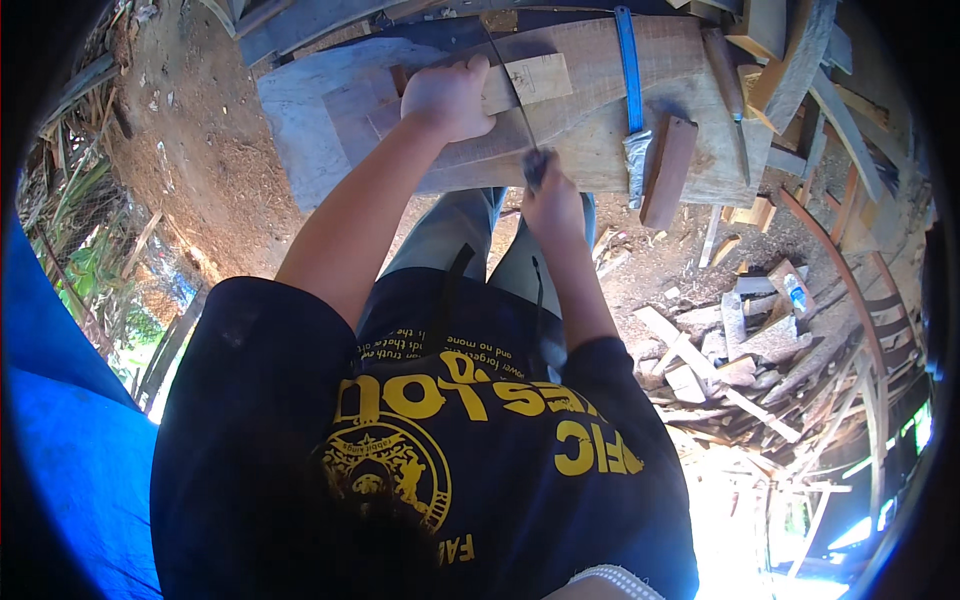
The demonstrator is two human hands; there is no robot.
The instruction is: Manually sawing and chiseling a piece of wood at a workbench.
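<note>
My right hand [556, 208] is wrapped around the dark handle of a handsaw [521, 105], whose thin blade points away from me. The blade lies across a small pale wood block [541, 78] with pencil-like marks on it. My left hand [450, 100] grips the block just left of the blade, thumb toward the saw, pressing it down; its other fingers are partly hidden. Underneath is a wide wooden work board [590, 135].
Right on the board lie a blue metal bar tool [630, 75] with a wrapped handle, a reddish wood block [669, 172] and a wooden-handled pointed tool [724, 75]. Timber offcuts [770, 330] are heaped at right. A blue sheet [70, 430] hangs at left.
</note>
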